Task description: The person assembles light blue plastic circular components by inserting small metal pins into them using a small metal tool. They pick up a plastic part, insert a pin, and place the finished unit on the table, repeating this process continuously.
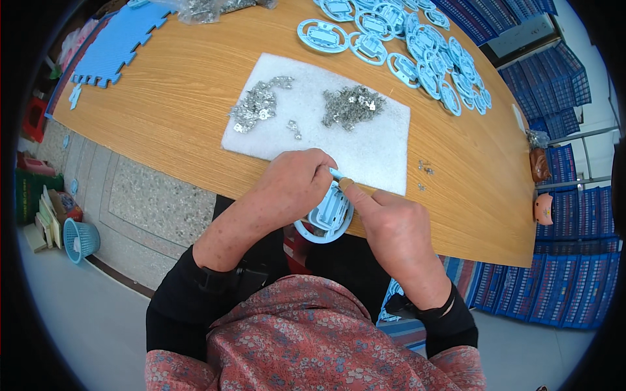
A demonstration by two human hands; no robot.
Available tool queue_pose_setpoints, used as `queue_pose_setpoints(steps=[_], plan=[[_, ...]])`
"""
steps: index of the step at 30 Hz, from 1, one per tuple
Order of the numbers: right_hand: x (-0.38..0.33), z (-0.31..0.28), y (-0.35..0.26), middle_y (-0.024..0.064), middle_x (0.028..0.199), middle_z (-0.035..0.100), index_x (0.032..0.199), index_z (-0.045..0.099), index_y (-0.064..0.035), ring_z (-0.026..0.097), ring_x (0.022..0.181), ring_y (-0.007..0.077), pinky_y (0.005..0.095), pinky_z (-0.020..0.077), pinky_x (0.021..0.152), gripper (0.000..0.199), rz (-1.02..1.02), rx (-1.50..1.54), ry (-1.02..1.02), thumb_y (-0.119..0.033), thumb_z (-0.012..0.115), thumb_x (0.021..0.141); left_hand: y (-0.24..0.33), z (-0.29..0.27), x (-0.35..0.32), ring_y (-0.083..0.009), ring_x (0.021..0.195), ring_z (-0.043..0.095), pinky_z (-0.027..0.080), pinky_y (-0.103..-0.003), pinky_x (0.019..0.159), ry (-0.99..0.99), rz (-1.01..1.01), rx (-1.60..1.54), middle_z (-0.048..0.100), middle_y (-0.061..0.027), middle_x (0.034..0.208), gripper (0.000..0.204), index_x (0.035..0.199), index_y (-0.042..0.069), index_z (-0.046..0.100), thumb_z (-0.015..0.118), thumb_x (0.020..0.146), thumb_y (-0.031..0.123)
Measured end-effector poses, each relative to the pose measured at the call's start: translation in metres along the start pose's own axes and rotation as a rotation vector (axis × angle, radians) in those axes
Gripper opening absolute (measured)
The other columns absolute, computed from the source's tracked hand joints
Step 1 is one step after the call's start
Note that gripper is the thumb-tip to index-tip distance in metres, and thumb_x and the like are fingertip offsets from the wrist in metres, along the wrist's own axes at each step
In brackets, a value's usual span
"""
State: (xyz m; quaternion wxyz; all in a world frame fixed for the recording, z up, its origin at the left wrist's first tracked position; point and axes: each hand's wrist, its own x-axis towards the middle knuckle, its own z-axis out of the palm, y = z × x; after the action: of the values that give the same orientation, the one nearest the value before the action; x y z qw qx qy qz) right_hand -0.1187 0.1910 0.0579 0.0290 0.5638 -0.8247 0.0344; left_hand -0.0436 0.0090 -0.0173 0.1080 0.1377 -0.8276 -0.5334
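Observation:
My left hand [297, 179] and my right hand [391, 225] meet over a round light-blue plastic part [326, 218] at the near edge of the wooden table [182, 85]. The left hand grips the part's upper rim, fingers curled. My right hand's fingers press on the part from the right, a fingertip at its top edge. Just beyond the hands lies a white foam pad [378, 146] carrying two heaps of small silver metal pieces [257, 104] [352, 104].
Several more light-blue round parts [417, 52] lie spread across the far side of the table. A blue foam mat [117, 42] sits at the far left. Stacked blue crates [567, 280] stand on the right; a blue basket [79, 239] is on the floor to the left.

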Motion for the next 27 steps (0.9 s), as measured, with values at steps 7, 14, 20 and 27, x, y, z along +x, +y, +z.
queue_pose_setpoints(steps=[7, 14, 20, 27], plan=[[0.010, -0.004, -0.008, 0.0032, 0.067, 0.056, 0.123, 0.068, -0.0102, 0.063, 0.060, 0.0190, 0.0341, 0.0480, 0.048, 0.044, -0.196, -0.389, -0.059, -0.010, 0.064, 0.079, 0.005, -0.002, 0.000, -0.0301, 0.074, 0.070, 0.055, -0.040, 0.069, -0.042, -0.056, -0.036, 0.071, -0.0214, 0.083, 0.026, 0.102, -0.003, 0.070, 0.051, 0.095, 0.014], [0.020, -0.014, -0.013, 0.0071, 0.075, 0.065, 0.109, 0.067, -0.0016, 0.067, 0.063, 0.0217, 0.0317, 0.0504, 0.052, 0.029, -0.254, -0.390, -0.118, -0.011, 0.064, 0.081, 0.004, -0.005, -0.003, -0.0183, 0.065, 0.067, 0.054, -0.034, 0.059, -0.047, -0.021, -0.087, 0.070, -0.0160, 0.077, 0.027, 0.108, -0.002, 0.068, 0.050, 0.098, 0.015], [-0.012, -0.010, 0.022, 0.0066, 0.085, 0.070, 0.111, 0.063, 0.0038, 0.064, 0.061, 0.0166, 0.0286, 0.0463, 0.050, 0.025, -0.041, 0.245, 0.190, -0.012, 0.065, 0.091, 0.013, -0.012, -0.014, -0.0098, 0.070, 0.063, 0.053, -0.029, 0.058, -0.107, -0.087, -0.349, 0.068, -0.0033, 0.085, 0.026, 0.114, 0.000, 0.065, 0.049, 0.102, 0.016], [-0.047, 0.018, 0.012, 0.0006, 0.077, 0.066, 0.106, 0.065, -0.0029, 0.044, 0.051, 0.0025, 0.0176, 0.0302, 0.046, 0.024, 0.596, 1.739, -0.096, -0.024, 0.055, 0.107, 0.026, 0.002, -0.032, -0.0064, 0.088, 0.060, 0.051, -0.024, 0.079, -0.218, -0.166, -0.508, 0.067, -0.0028, 0.098, 0.028, 0.123, 0.001, 0.062, 0.046, 0.105, 0.016]])
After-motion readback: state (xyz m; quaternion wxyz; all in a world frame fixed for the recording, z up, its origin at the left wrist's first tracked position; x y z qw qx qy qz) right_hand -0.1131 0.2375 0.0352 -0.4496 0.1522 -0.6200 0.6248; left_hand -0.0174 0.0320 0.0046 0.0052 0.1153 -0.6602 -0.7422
